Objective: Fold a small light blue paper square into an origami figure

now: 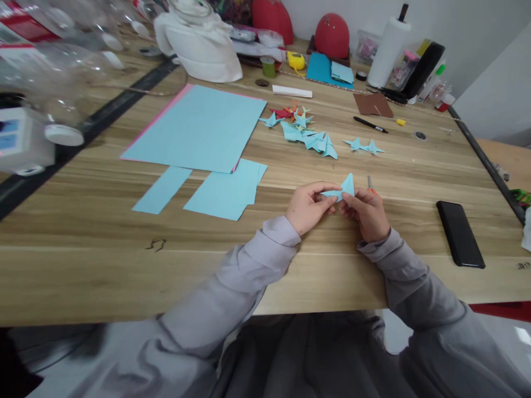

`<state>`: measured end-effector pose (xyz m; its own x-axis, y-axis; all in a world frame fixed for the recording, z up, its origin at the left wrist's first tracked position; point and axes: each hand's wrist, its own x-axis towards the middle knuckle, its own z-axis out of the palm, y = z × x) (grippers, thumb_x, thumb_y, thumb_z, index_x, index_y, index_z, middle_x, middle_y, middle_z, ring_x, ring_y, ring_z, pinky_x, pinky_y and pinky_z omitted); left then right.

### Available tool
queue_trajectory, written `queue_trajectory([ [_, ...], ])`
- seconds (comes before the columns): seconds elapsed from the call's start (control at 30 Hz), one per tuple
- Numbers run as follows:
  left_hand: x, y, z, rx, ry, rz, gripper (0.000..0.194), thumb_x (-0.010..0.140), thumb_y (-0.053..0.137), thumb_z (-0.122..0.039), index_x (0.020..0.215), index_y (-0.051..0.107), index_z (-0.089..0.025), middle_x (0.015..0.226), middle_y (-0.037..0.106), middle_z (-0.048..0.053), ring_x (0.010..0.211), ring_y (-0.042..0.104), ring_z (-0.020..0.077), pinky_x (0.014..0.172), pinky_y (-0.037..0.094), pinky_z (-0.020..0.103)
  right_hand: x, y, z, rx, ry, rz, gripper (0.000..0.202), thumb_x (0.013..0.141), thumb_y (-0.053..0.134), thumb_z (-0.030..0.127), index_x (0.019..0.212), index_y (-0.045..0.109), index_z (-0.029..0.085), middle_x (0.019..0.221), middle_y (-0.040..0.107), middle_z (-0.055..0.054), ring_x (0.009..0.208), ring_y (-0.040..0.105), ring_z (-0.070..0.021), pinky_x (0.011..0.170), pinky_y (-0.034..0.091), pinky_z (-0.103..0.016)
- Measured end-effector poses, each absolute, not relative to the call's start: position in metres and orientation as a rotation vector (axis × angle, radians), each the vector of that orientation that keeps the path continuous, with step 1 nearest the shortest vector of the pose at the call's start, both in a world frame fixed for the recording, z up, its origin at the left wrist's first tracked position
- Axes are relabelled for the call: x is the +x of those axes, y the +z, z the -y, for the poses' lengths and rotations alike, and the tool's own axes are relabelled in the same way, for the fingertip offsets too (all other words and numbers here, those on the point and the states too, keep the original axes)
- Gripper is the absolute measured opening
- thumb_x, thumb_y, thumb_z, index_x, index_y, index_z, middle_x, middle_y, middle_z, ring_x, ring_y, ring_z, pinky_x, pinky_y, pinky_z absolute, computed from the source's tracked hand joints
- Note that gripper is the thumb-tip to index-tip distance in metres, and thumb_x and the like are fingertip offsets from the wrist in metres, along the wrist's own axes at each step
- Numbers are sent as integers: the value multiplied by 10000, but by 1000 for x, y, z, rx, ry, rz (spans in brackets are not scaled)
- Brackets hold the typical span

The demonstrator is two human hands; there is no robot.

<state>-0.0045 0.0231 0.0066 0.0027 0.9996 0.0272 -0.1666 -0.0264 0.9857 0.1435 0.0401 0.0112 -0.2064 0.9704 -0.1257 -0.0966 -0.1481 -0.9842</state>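
A small light-blue folded paper piece [347, 184], one pointed flap standing up, is pinched between both hands just above the wooden table. My left hand [309, 207] grips its left end between thumb and fingers. On the other side, my right hand [367, 213] holds the lower right part, thumb on top. Partly hidden behind the right hand lie scissors [369, 181] with orange on the handle. Beyond the hands rest two blue paper cranes [365, 146] and a cluster of blue, red and orange folded cranes [307, 132].
Large blue sheets [199, 127] lie left, with smaller cut blue pieces [226, 190] and a strip [161, 190] in front. A black phone [460, 235] lies right. Further back are a pen [370, 125], brown paper [373, 105] and a tape measure [296, 60]. Plastic bottles [62, 72] crowd the left.
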Motion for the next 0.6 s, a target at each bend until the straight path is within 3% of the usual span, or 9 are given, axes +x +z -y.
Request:
queue_trajectory([
  [0.17,-5,9,-24,1041,1316,-1106,230,625,737,-199,846,742,-134,676,694,27,468,564,75,504,472,217,144,12,-40,-1108,1506,1186,280,608,789,401,619,623,176,554,625,22,488,518,-82,496,381,-224],
  [0.43,-5,10,-24,980,1309,-1112,234,600,751,-197,825,747,-133,651,684,22,445,539,67,477,445,212,143,12,-39,-1084,1487,1248,165,626,760,280,648,630,180,551,632,19,506,520,-93,527,401,-240],
  [0.6,-4,10,-24,953,1320,-1099,96,608,738,-183,692,728,-138,574,653,11,446,535,72,479,437,212,143,12,-39,-1065,1513,1198,186,609,771,302,628,631,181,566,640,14,517,541,-99,531,416,-242],
])
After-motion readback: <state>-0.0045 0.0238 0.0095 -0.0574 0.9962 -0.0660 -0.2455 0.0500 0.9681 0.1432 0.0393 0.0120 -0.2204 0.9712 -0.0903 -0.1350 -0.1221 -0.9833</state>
